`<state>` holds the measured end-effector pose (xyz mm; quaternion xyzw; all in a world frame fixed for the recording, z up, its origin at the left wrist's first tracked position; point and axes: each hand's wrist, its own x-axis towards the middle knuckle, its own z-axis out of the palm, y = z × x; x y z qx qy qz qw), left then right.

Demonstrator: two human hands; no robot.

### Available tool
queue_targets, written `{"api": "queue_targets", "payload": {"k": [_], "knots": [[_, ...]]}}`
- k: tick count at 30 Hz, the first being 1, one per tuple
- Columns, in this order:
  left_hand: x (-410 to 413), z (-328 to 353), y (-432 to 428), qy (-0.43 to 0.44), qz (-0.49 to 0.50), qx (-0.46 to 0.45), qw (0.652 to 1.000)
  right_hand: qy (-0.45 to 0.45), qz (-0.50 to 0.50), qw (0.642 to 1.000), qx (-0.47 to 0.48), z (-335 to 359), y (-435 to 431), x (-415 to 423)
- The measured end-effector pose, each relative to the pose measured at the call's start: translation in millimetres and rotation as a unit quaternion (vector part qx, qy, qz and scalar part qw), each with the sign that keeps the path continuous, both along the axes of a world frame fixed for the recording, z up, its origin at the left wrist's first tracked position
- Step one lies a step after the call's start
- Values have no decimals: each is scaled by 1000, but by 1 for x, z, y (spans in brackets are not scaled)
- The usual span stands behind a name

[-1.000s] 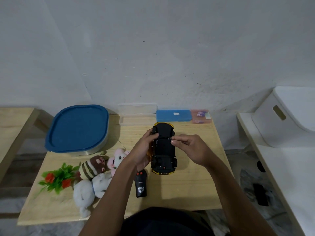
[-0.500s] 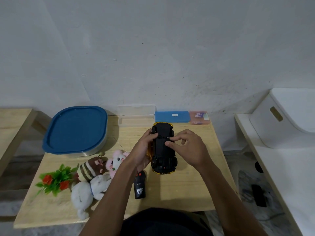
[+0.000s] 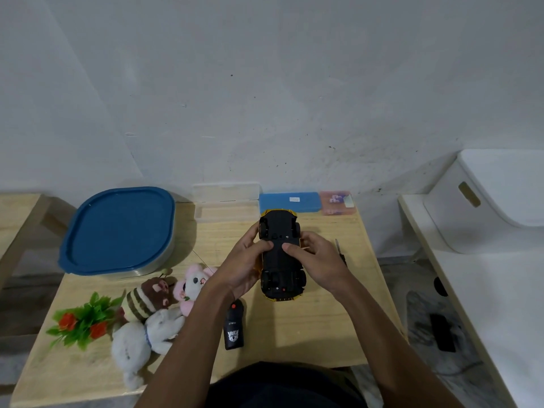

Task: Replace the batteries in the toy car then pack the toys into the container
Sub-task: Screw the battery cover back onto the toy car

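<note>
Our left hand (image 3: 238, 269) and right hand (image 3: 319, 260) each grip a side of the upturned yellow toy car (image 3: 281, 254), thumbs pressed on its black underside, held just above the wooden counter (image 3: 323, 328). The blue-lidded container (image 3: 117, 231) sits closed at far left. If a thumb slips, we judge the car could drop onto the remote control (image 3: 233, 325).
</note>
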<state>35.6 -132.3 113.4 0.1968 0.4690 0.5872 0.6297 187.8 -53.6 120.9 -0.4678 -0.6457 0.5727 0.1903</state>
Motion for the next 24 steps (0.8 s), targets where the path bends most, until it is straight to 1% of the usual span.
{"api": "queue_targets", "payload": {"k": [4, 5, 7, 8, 9, 11, 14, 16, 18, 21, 23, 24], "knots": [[10, -6, 11, -25, 11, -11, 1000, 8, 14, 1000, 20, -7, 13, 17], [13, -6, 14, -30, 14, -16, 999, 24, -2, 1000, 6, -11, 17, 24], [18, -8, 20, -35, 23, -29, 999, 39, -82, 995, -30, -25, 24, 39], [21, -8, 22, -37, 25, -34, 998, 16, -120, 992, -31, -36, 29, 46], [23, -8, 25, -38, 28, -38, 998, -31, -145, 989, -19, -51, 34, 54], [29, -7, 30, -38, 35, -45, 998, -142, -158, 977, 6, -82, 45, 68], [36, -5, 38, -39, 46, -52, 997, -282, -132, 950, 25, -106, 56, 83], [41, -2, 42, -39, 48, -55, 997, -348, -97, 932, 29, -111, 59, 86], [44, 1, 46, -39, 51, -58, 996, -375, -73, 923, 40, -114, 61, 86], [47, 6, 51, -37, 56, -63, 996, -388, -55, 918, 53, -119, 69, 85], [48, 9, 53, -34, 59, -66, 995, -387, -51, 920, 37, -122, 77, 85], [49, 10, 53, -34, 61, -67, 995, -369, -54, 928, 18, -121, 81, 84]]}}
